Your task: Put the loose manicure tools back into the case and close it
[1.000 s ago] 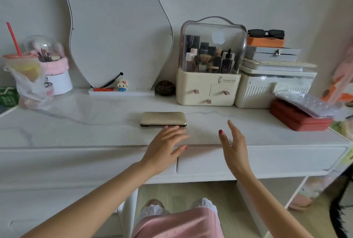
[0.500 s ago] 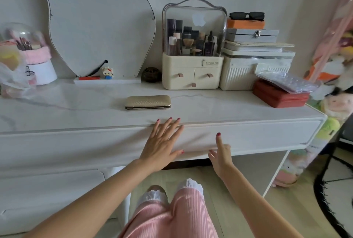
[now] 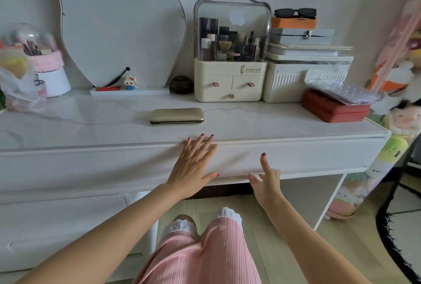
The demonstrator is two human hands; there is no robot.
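Head view: gold manicure case lies closed (no loose tools visible). Left hand and right hand, both spread and empty, have dropped to the drawer front; likely done.

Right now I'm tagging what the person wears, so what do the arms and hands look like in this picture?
Both arms are bare, with no sleeves, watch or bracelet showing. The left hand and right hand have nails painted dark red. I see no rings. Below the arms, pink ribbed trousers with white lace hems cover the legs.
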